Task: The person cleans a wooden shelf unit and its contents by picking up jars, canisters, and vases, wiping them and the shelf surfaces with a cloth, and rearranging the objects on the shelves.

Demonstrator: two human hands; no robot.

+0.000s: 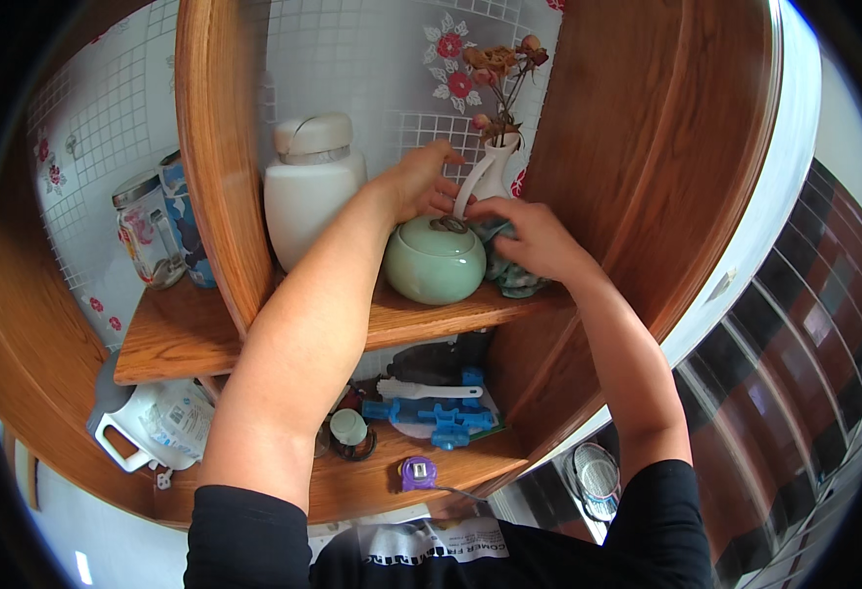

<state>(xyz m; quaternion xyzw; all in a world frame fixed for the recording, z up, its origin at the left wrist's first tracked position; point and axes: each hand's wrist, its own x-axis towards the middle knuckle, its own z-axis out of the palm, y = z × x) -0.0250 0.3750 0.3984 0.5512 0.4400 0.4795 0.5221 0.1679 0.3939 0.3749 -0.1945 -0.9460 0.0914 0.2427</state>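
My left hand reaches behind a round green lidded ceramic jar, with its fingers apart beside the handle of a white vase. Dried roses stand in the vase. My right hand is at the jar's right, its fingers near the vase's lower part and over a dark green, crumpled-looking object. Whether the right fingers grip anything is unclear. A large white lidded canister stands on the same shelf, left of my left forearm.
A wooden upright divides the shelf; left of it are a glass mug and a blue patterned container. Below lie a white brush, blue plastic parts, a purple tape measure and a white handled appliance.
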